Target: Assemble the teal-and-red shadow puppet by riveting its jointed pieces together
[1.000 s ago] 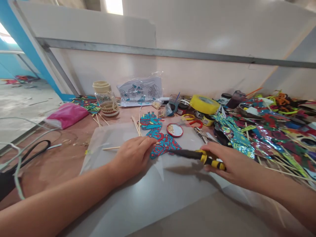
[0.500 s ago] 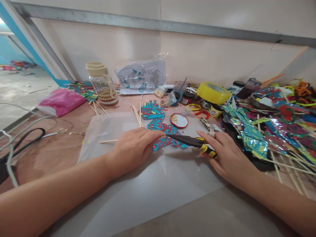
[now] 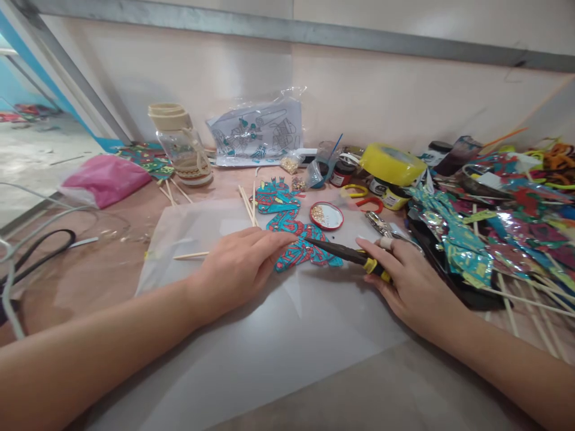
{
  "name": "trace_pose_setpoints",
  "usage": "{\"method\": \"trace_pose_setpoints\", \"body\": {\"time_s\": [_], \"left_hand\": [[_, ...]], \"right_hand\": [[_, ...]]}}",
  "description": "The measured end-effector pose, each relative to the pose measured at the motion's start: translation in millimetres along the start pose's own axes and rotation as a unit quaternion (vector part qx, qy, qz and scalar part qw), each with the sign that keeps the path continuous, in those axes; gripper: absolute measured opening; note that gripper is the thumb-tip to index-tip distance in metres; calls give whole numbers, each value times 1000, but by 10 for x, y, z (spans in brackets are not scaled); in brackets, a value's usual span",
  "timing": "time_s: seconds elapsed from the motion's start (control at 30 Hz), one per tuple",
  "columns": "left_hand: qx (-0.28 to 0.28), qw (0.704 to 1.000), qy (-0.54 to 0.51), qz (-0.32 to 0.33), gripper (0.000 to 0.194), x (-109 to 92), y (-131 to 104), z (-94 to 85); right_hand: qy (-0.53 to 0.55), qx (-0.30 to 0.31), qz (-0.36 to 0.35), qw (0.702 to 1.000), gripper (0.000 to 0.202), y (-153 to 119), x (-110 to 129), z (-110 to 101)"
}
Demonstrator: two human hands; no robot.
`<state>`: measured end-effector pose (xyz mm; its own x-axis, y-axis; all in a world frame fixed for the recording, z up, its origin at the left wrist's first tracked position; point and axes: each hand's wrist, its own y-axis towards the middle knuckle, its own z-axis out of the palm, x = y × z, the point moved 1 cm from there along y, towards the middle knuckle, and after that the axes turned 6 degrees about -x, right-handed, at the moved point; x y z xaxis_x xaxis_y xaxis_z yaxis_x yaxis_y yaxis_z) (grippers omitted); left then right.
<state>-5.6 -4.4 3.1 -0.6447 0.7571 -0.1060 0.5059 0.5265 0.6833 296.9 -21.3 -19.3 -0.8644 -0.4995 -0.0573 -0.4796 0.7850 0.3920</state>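
My right hand [image 3: 399,275] is closed on the yellow-and-black handles of long-nose pliers [image 3: 335,246]. The plier tips point left and meet the fingertips of my left hand [image 3: 245,260] over a blue-and-red patterned figure [image 3: 294,227]. My left hand is pinched there; whatever lies between its fingers is too small to make out. The figure rests flat on a translucent sheet [image 3: 269,353], partly covered by my left fingers. Just beyond the pliers sits a round red-rimmed lid [image 3: 326,215] with small golden pieces in it. Thin sticks [image 3: 247,205] lie by the figure.
At the back stand a bottle [image 3: 182,146], a plastic-wrapped printed sheet [image 3: 258,134], paint jars [image 3: 344,170] and yellow tape [image 3: 390,163]. Shiny patterned cutouts [image 3: 458,239] and sticks crowd the right side. A pink bag [image 3: 105,178] and cables [image 3: 40,263] are at the left.
The camera view has shifted slightly. The pliers are tilted a little differently, their tips still at my left fingertips. Both hands keep their grip.
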Motion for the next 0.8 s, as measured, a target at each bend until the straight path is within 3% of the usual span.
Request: {"method": "trace_pose_setpoints", "body": {"time_s": [0.17, 0.37, 0.8], "left_hand": [[4, 1000, -5, 4, 22, 2, -4, 0], [2, 1000, -6, 8, 22, 5, -13, 9], [16, 1000, 2, 15, 23, -44, -29, -32]], "right_hand": [[16, 7, 8, 1000, 42, -4, 16, -17], [18, -28, -3, 999, 44, -29, 44, -56], [-19, 13, 14, 1000, 48, -18, 66, -46]]}}
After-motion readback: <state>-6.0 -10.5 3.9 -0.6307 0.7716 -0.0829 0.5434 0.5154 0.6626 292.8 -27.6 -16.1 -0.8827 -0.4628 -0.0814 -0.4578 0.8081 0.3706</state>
